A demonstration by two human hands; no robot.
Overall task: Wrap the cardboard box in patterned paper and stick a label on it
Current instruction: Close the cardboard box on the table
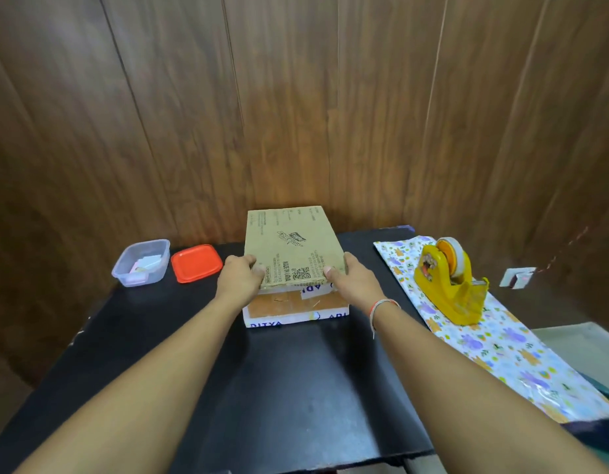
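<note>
- The cardboard box (292, 246) looks light and stiff, flat enough to lift by its two long edges, as judged from the easy tilt; its corners may crush if squeezed.
- The left hand (239, 273) and right hand (347, 277) each grip a near corner, thumbs on top, holding the box tilted up between them.
- It is plain brown with black print and a QR code.
- Under the hands lies a second box (296, 311) on the tabletop (279, 388); patterned paper (501, 343) lies beyond the right hand.
</note>
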